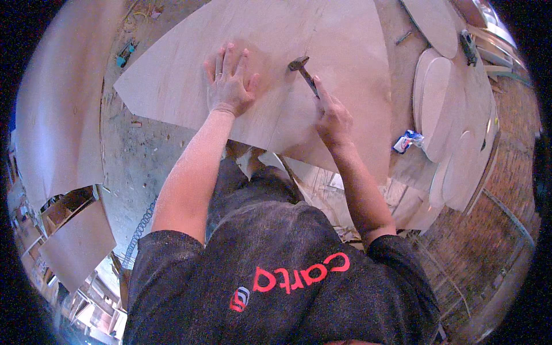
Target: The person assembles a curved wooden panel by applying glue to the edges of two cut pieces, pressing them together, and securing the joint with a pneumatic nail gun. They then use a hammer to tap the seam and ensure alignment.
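Note:
A large pale plywood panel (190, 69) lies before me, with straight cut edges and a pointed left corner. My left hand (231, 83) rests on it palm down, fingers spread and dusty. In my right hand (333, 118) is a hammer (307, 77), held by its handle with the forefinger stretched along it. The dark hammer head is at the far end, over the panel, to the right of my left hand. Whether the head touches the wood I cannot tell.
Rounded plywood pieces (432, 98) are stacked at the right, with a blue and white packet (407, 141) beside them. A dark tool (468, 47) lies at the far right. At the left stand a tall curved sheet (63, 109), a small teal tool (125, 53) and a coiled hose (138, 233).

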A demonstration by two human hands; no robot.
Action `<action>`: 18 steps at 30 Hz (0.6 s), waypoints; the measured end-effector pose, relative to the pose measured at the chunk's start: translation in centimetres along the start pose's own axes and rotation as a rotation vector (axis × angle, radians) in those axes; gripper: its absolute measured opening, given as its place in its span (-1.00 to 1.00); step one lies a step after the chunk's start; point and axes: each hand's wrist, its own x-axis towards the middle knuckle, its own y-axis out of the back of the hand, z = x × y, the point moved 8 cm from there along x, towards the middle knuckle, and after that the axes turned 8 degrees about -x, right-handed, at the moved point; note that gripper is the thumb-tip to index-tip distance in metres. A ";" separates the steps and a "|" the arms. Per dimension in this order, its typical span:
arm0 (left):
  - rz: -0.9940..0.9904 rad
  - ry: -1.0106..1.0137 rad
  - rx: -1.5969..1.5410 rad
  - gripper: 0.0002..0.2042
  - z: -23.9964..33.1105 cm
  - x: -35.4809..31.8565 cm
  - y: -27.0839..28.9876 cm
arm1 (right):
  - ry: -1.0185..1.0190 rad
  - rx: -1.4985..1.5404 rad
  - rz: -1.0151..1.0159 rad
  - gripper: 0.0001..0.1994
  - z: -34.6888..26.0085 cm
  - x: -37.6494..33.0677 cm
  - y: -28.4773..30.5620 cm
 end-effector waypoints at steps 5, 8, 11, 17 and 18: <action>-0.005 0.012 -0.007 -0.36 0.0 -0.1 0.0 | 0.017 0.149 0.265 -0.49 0.7 1.6 2.6; -0.038 0.036 -0.011 -0.35 0.0 -0.1 -0.2 | -0.125 0.218 0.233 -0.47 2.4 3.0 4.0; -0.031 0.029 -0.012 -0.34 0.0 0.0 -0.2 | 0.057 0.303 0.469 -0.46 1.7 2.5 5.1; -0.011 0.001 -0.014 -0.34 -0.1 -0.1 -0.2 | 0.074 0.101 0.204 -0.43 1.9 3.9 1.9; -0.009 0.006 -0.008 -0.35 -0.2 -0.2 -0.2 | 0.094 0.110 0.239 -0.41 1.6 3.9 2.4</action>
